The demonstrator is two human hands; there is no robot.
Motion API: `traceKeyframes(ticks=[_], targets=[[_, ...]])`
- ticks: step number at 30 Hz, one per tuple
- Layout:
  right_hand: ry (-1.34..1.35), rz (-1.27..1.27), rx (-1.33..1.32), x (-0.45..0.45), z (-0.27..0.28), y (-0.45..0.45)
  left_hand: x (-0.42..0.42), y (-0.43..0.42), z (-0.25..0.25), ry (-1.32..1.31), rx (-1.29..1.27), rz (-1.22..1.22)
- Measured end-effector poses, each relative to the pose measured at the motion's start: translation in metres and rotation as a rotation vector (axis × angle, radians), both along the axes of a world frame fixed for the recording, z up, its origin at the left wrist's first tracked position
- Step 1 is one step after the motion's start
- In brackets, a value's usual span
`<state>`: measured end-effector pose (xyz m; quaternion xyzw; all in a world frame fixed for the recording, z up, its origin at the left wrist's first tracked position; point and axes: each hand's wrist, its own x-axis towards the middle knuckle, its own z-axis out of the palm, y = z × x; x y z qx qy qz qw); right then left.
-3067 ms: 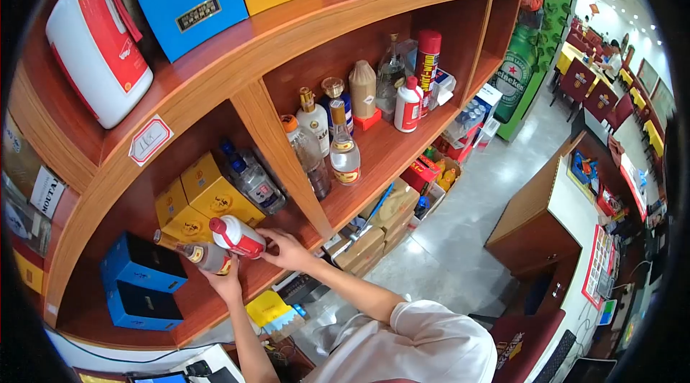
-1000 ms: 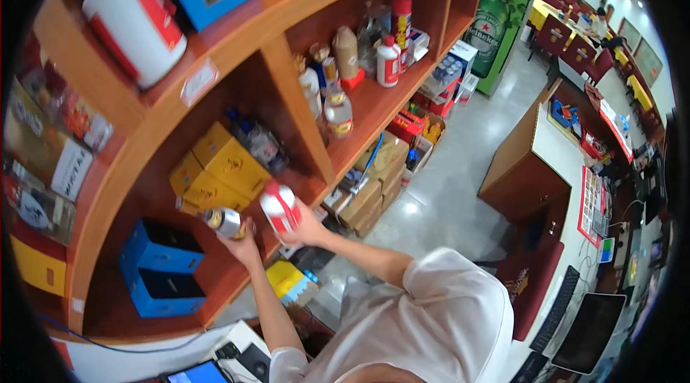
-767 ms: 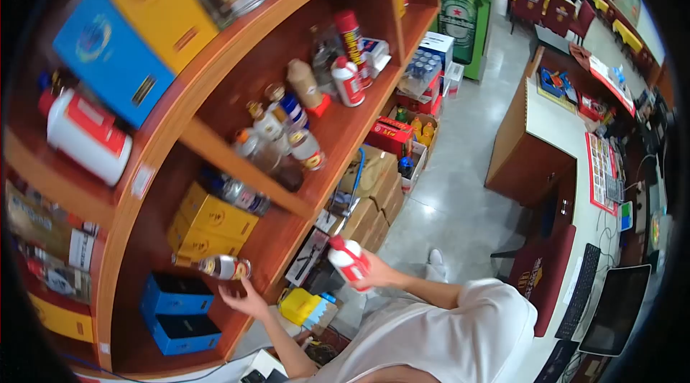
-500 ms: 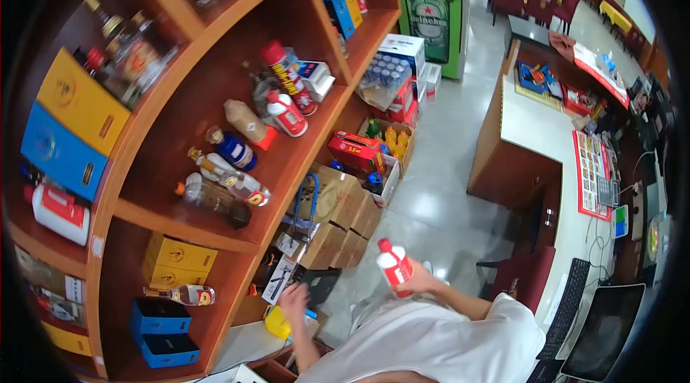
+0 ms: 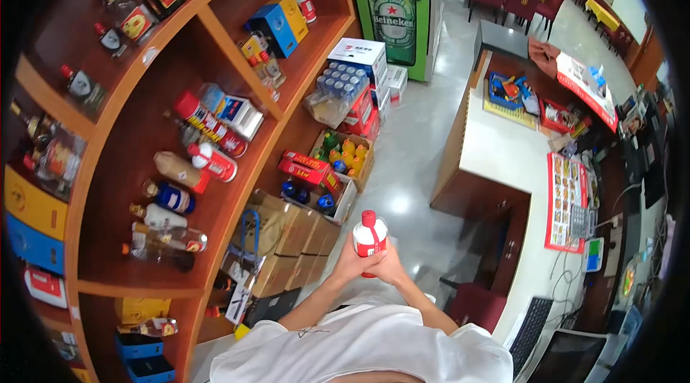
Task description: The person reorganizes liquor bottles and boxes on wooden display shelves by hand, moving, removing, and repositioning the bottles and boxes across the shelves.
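Observation:
A white bottle (image 5: 366, 237) with a red cap and red label stands upright in front of my body, over the floor. My left hand (image 5: 348, 262) is wrapped round its lower left side. From the right, my right hand (image 5: 389, 264) closes on the same bottle, and the fingers of both hands meet across its front. The lower part of the bottle is mostly hidden by the hands. A similar red and white bottle (image 5: 213, 162) leans on the shelf to the left, beside a red spray can (image 5: 210, 123).
A curved wooden shelf (image 5: 237, 236) with bottles and boxes runs along the left. Cardboard boxes (image 5: 287, 228) and a drinks crate (image 5: 363, 167) stand below it. On the right is a counter (image 5: 496, 146) with a keyboard (image 5: 530, 333); a dark red chair (image 5: 478, 304) stands beside it.
My left hand has come from near the lower shelf to the bottle and now grips it with my right. The bottle has moved slightly left and up in view as the camera turned.

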<state>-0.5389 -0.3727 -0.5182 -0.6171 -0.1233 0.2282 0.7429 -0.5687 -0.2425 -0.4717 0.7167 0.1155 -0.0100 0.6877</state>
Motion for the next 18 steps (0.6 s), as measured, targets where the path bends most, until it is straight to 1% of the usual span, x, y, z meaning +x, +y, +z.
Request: traceKeyframes(ticks=[1,2,4,5,6,8,11,14,15,16,18], targets=[[-0.019,-0.021,-0.033,0.017,0.001,-0.002,0.017,-0.001,-0.008,-0.028,-0.045,0.010],[-0.019,-0.014,-0.044,0.036,-0.008,-0.002,0.037,0.002,-0.020,-0.022,-0.075,-0.033],[-0.024,0.008,-0.087,0.077,-0.032,-0.002,0.080,0.011,-0.062,-0.019,-0.151,-0.112],[-0.016,-0.013,-0.161,0.097,-0.036,-0.003,0.100,0.007,-0.076,-0.017,-0.234,-0.049],[-0.010,0.011,-0.159,0.119,-0.036,-0.001,0.126,0.008,-0.077,-0.060,-0.234,-0.053],[-0.010,0.067,-0.151,0.175,-0.033,0.001,0.174,0.006,-0.067,-0.032,-0.317,0.037],[-0.072,0.126,-0.213,0.254,-0.020,0.008,0.243,0.014,-0.067,-0.034,-0.322,0.107],[-0.083,0.161,-0.211,0.331,-0.013,0.025,0.313,0.031,-0.057,-0.127,-0.190,0.155],[-0.131,0.161,-0.226,0.354,-0.005,0.035,0.335,0.040,-0.044,-0.124,-0.206,0.174],[-0.080,0.168,-0.171,0.374,0.001,0.046,0.356,0.049,-0.045,-0.140,-0.201,0.179],[-0.146,0.194,-0.173,0.418,-0.001,0.066,0.392,0.070,-0.023,-0.124,-0.142,0.183]])
